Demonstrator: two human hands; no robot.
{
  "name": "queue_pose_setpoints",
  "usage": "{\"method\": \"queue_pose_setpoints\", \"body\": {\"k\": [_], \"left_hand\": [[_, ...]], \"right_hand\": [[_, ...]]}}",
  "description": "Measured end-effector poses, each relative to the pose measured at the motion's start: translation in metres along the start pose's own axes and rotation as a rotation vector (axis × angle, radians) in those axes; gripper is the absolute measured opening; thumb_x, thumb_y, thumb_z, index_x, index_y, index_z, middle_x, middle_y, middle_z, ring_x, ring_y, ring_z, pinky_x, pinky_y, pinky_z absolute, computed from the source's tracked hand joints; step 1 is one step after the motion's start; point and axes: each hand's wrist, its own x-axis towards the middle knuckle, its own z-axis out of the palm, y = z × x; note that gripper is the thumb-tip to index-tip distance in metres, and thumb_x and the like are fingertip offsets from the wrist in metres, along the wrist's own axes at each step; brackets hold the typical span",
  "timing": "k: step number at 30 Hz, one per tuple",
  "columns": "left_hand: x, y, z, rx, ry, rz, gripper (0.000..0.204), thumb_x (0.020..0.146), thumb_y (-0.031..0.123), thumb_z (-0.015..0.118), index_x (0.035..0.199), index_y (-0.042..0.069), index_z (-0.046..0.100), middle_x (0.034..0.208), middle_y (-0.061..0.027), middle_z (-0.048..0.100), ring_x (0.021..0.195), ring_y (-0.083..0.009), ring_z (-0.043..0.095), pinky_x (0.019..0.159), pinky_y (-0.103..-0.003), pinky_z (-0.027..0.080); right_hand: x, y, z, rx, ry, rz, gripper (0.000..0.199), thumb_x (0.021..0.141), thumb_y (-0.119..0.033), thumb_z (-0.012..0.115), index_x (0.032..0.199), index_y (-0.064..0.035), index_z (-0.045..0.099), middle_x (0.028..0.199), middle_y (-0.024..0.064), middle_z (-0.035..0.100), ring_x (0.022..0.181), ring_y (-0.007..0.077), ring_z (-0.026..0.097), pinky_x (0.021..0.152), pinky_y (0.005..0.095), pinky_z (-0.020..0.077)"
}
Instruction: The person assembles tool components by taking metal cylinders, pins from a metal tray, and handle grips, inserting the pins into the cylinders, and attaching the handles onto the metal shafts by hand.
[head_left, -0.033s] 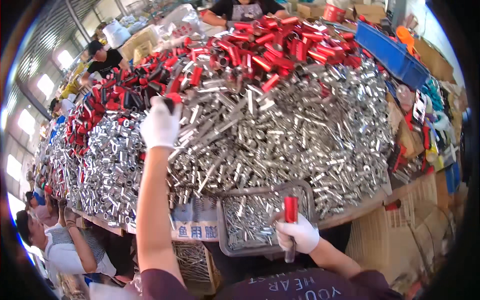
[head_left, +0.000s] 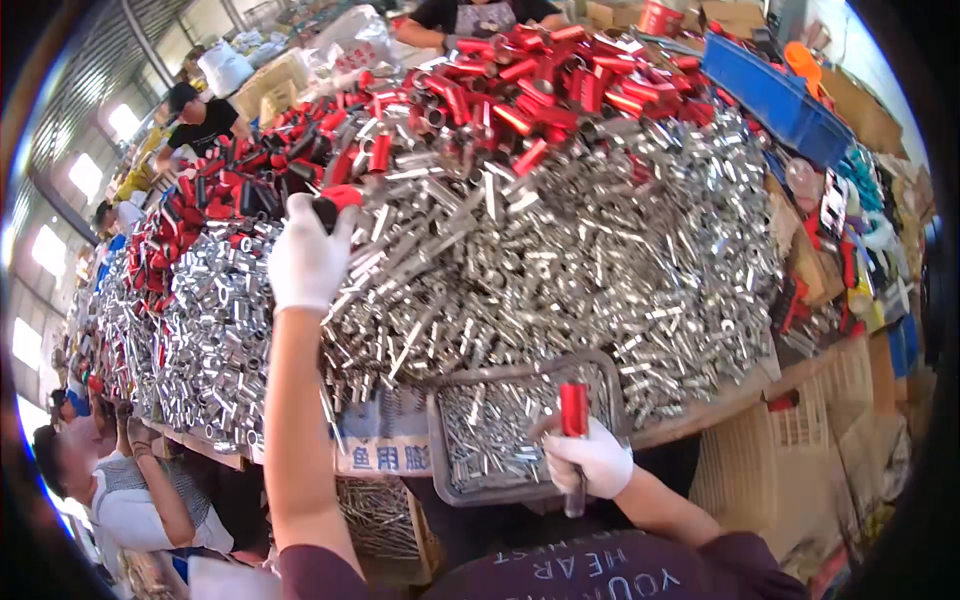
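Your right hand is closed around a red-topped tube, its long axis nearly upright in the view — the red end stands out above the fist, away from you, and the greyish end juts below it, toward you. Left of that hand sits a dark tray. Farther out, your left hand grips a black-and-red piece at its fingertips, red end pointing right, with silvery metal parts to that hand's right.

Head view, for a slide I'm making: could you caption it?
Gloved left hand holding a red-and-black piece, right hand gripping a red cylinder, before heaped metal parts.
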Motion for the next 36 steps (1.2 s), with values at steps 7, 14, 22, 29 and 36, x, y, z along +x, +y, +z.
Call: {"method": "queue_pose_setpoints", "body": {"k": [7,14,22,29,36], "left_hand": [[-0.122,0.055,-0.108,-0.422,-0.555,0.193,0.031,0.087,0.015,0.067,0.112,-0.003,0.062,0.081,-0.0045,0.064,0.073,-0.0072,0.055,0.069,-0.026,0.047],[-0.148,0.062,-0.127,-0.299,-0.738,0.304,0.036,0.084,0.028,0.071,0.106,0.000,0.066,0.075,-0.0121,0.067,0.068,-0.0153,0.064,0.065,-0.032,0.050],[-0.190,0.071,-0.087,-0.174,-0.797,0.270,0.041,0.087,0.045,0.066,0.088,0.004,0.068,0.068,-0.0163,0.065,0.064,-0.0312,0.067,0.063,-0.039,0.053],[-0.204,0.076,-0.077,-0.155,-0.518,0.395,0.039,0.080,0.045,0.073,0.080,0.007,0.065,0.064,-0.0148,0.064,0.061,-0.0325,0.067,0.058,-0.039,0.053],[-0.205,0.039,-0.067,-0.441,-0.478,0.563,0.041,0.075,0.045,0.076,0.088,0.008,0.065,0.074,-0.0134,0.065,0.070,-0.0322,0.067,0.063,-0.041,0.053]], "right_hand": [[-0.017,-0.011,0.013,-0.425,-0.035,-0.039,0.023,0.091,-0.012,0.064,0.111,-0.0005,0.062,0.059,-0.0019,0.049,0.045,0.0070,0.043,0.044,0.0239,0.0336],[-0.040,0.007,0.000,-1.052,-0.011,-0.320,0.029,0.086,-0.023,0.069,0.110,-0.0069,0.067,0.087,0.0121,0.071,0.079,0.0229,0.070,0.077,0.0332,0.0534],[-0.039,0.032,0.019,-1.465,0.406,-0.534,0.023,0.087,-0.023,0.064,0.108,-0.0136,0.063,0.079,0.0160,0.069,0.075,0.0377,0.068,0.070,0.0462,0.0546],[-0.042,0.030,0.003,-1.310,0.227,-0.481,0.023,0.087,-0.025,0.065,0.105,-0.0094,0.066,0.075,0.0153,0.068,0.068,0.0347,0.067,0.070,0.0429,0.0540],[-0.051,0.009,0.028,-0.700,-0.174,0.228,0.011,0.087,-0.015,0.068,0.095,-0.0073,0.066,0.058,-0.0031,0.053,0.043,0.0058,0.046,0.041,0.0236,0.0360]]}}
